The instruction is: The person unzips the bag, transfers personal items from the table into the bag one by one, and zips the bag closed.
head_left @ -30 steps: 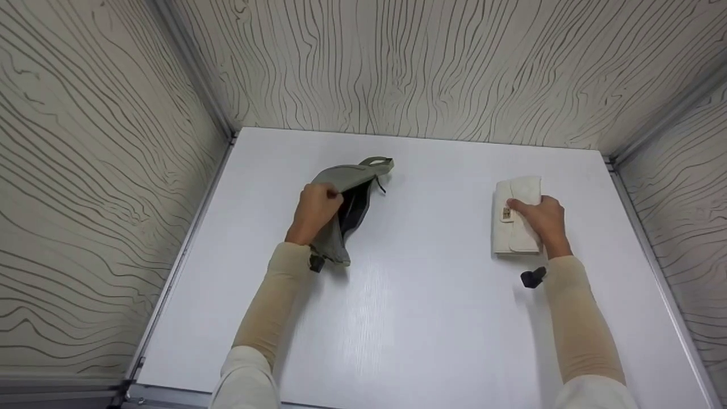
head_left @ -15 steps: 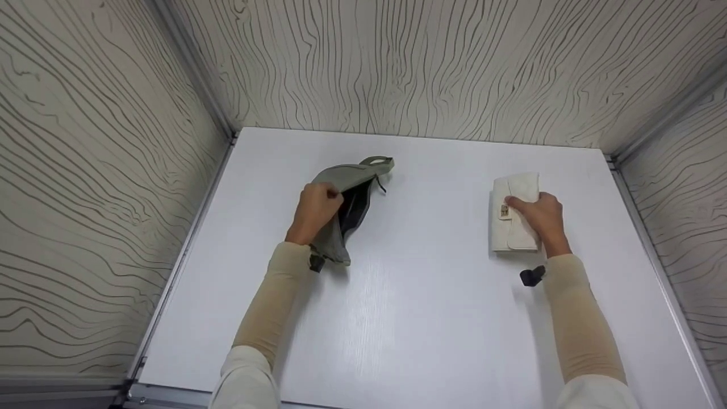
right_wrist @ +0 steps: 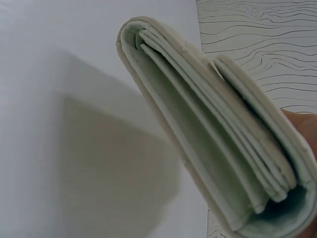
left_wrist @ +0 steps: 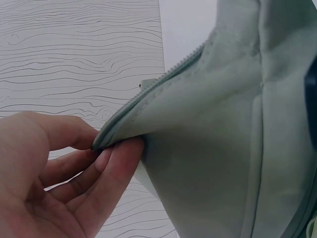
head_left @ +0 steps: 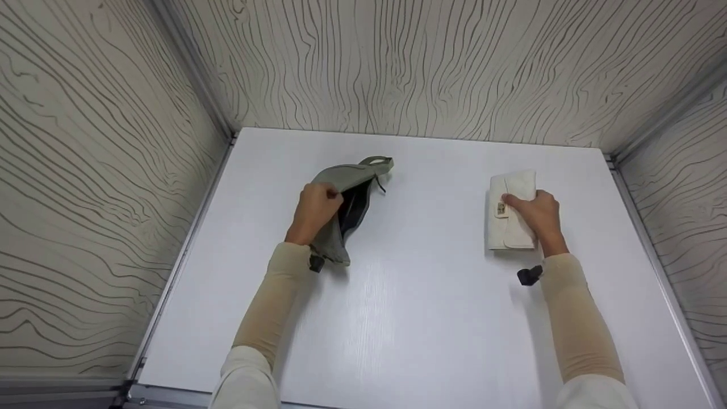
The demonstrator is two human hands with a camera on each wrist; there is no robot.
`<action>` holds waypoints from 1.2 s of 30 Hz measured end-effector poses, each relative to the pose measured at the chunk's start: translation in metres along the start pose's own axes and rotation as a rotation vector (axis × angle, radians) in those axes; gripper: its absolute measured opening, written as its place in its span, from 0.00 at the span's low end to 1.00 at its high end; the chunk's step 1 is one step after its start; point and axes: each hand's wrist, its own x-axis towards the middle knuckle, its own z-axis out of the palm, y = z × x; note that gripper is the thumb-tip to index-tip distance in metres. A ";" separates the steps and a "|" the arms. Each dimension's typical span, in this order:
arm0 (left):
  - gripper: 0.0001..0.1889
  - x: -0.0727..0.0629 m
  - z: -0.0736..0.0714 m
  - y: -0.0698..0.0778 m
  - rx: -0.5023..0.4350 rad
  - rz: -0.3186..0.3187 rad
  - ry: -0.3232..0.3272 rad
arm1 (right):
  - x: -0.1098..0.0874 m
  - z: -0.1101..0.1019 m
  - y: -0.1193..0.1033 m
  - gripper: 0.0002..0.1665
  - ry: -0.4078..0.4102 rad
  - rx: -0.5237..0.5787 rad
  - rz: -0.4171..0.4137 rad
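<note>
On the left of the head view, a grey-green zippered pouch gapes along its zip, its dark lining showing. My left hand pinches one edge of that opening. Close up in the left wrist view, thumb and fingers grip the zip edge and pull the cloth outward. To the right, my right hand holds a cream wallet, thumb across its front by the small metal clasp. From the end, the wallet shows its folded layers, tilted above the table with a shadow beside it. Most right-hand fingers are hidden behind it.
Both things are over a white table. Wood-grain patterned panels stand at the back and on both sides, with grey metal rails at the corners. A small black camera mount sits at the right wrist.
My right hand has moved slightly left and toward the back with the wallet. The left hand and the pouch have stayed in place.
</note>
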 end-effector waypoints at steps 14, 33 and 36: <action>0.09 -0.001 -0.001 0.001 -0.004 -0.010 -0.005 | -0.002 0.005 -0.008 0.55 0.000 0.007 -0.009; 0.09 -0.002 0.000 -0.001 0.003 0.036 0.016 | -0.002 0.011 -0.014 0.57 0.002 0.019 -0.009; 0.09 -0.002 0.000 -0.001 0.001 0.036 0.017 | -0.003 0.012 -0.015 0.57 -0.001 0.023 -0.002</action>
